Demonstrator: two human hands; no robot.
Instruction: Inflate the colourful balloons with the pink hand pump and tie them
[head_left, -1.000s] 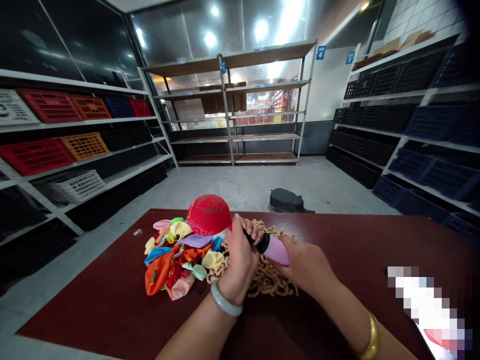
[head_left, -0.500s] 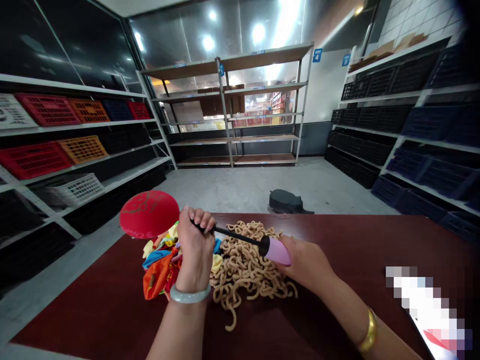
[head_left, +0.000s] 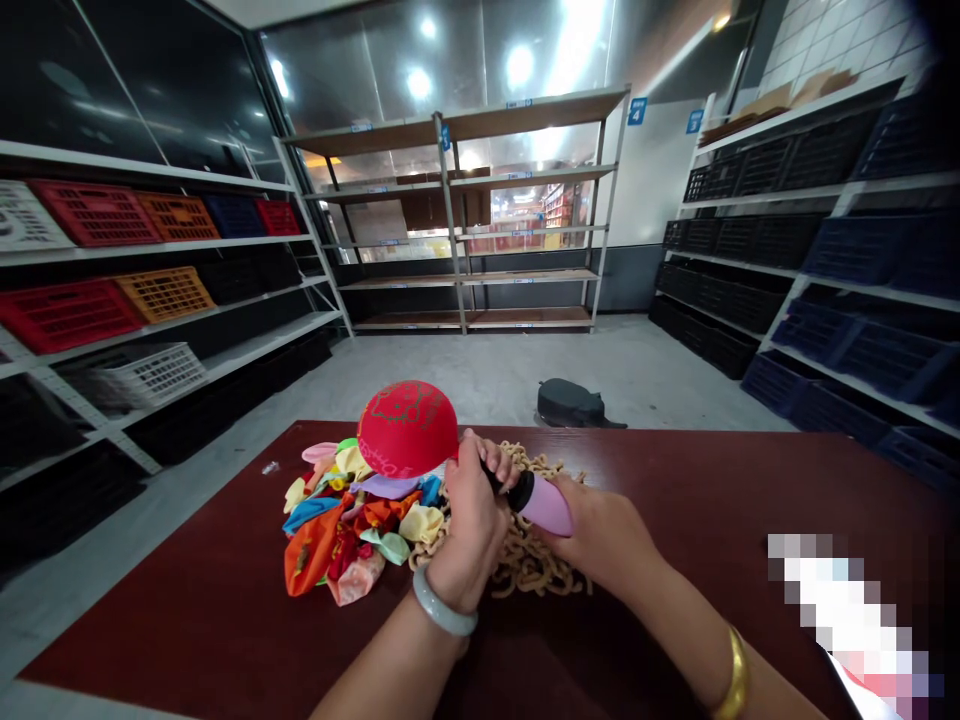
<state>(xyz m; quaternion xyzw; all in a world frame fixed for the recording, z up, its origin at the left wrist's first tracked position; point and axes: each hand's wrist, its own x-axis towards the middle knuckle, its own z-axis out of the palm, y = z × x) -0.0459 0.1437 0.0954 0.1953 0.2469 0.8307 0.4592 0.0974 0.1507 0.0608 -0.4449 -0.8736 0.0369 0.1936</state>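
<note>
A partly inflated red balloon [head_left: 407, 428] with printed markings is fitted on the far end of a hand balloon pump [head_left: 549, 506], which has a light purple body and black fittings. My left hand [head_left: 478, 515] is closed round the pump's black nozzle end, close to the balloon's neck. Wrapped round the purple body is my right hand [head_left: 609, 528]. The two hands are close together, and little of the black rod shows. Below and behind them lies a heap of beige, curly, rope-like pieces [head_left: 536, 578]. Deflated balloons [head_left: 315, 550] in many colours lie left of it.
The dark red-brown table [head_left: 187, 600] holds everything. A pixelated flat object [head_left: 855, 610] lies at its right. Beyond, a dark grey object [head_left: 570, 402] rests on the floor. Shelving [head_left: 450, 230] stands at the back, with crates [head_left: 67, 312] on racks along both sides.
My left hand and the red balloon have moved right, toward my right hand. The pump's black rod has slid in, and more deflated balloons show.
</note>
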